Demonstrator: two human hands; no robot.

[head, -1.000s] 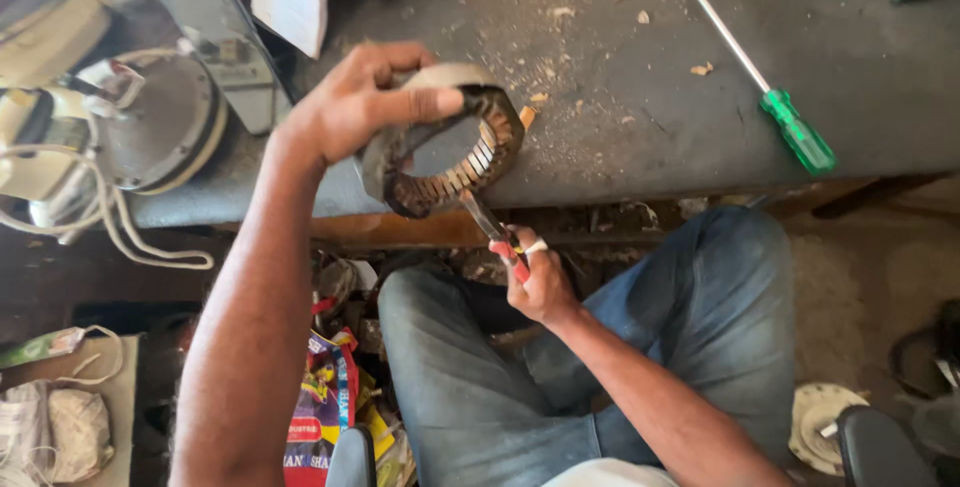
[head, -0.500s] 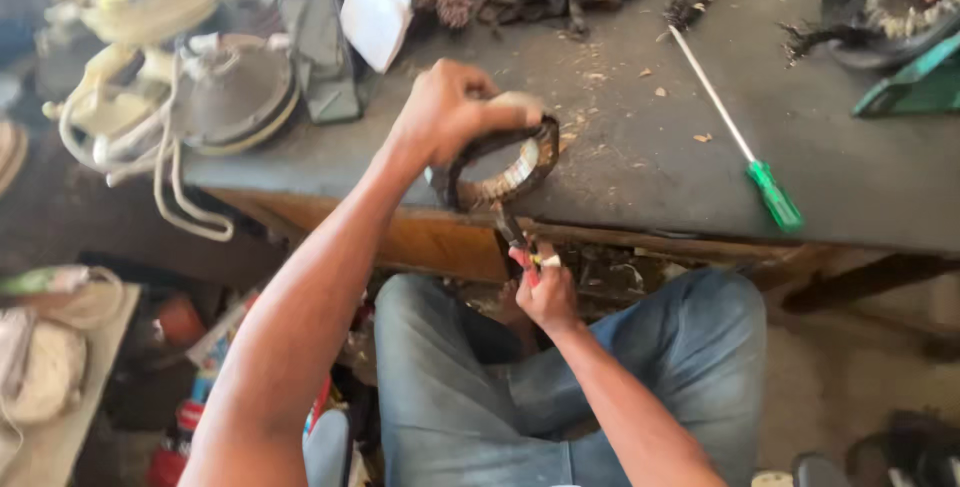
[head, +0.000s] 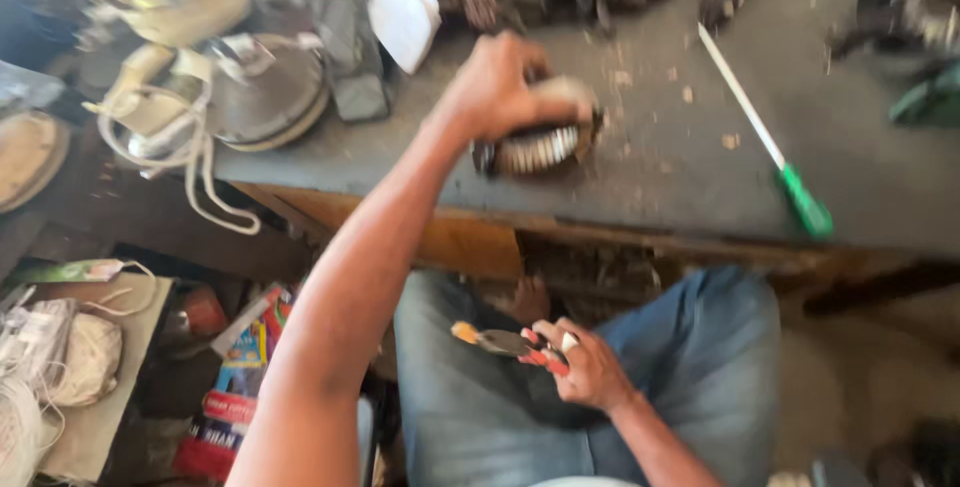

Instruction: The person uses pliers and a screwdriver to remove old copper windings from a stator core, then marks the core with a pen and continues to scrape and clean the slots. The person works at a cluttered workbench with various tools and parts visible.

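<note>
Left hand: we see the left hand (head: 505, 87) at upper centre of the frame, fingers curled tight over the top of a ring-shaped motor stator (head: 540, 142), pressing it onto the workbench (head: 700, 177)
Stator: it rests on the grey bench top just back from the near edge, tilted so its toothed side faces us; motion blur hides finer detail
Right hand: we note the right hand (head: 585, 367) low and centre-right, over the lap, closed round the red handles of a pair of pliers (head: 505, 342)
Pliers: metal nose points toward the left of the frame, with a small orange scrap at the tip; well apart from the stator, below the bench edge
Jeans: blue jeans (head: 700, 367) fill the lower centre beneath the right hand
Screwdriver: a long screwdriver with a green handle (head: 790, 182) lies diagonally on the bench at the right, well apart from the stator
Upper left: a round metal fan housing (head: 265, 87) with white cord (head: 200, 172) looped over the bench edge; a white card (head: 405, 17) just beside it
Bench surface: scattered tan chips near the stator
Lower left: colourful printed packets (head: 240, 387) and coiled white wire (head: 60, 357) on a low surface
</note>
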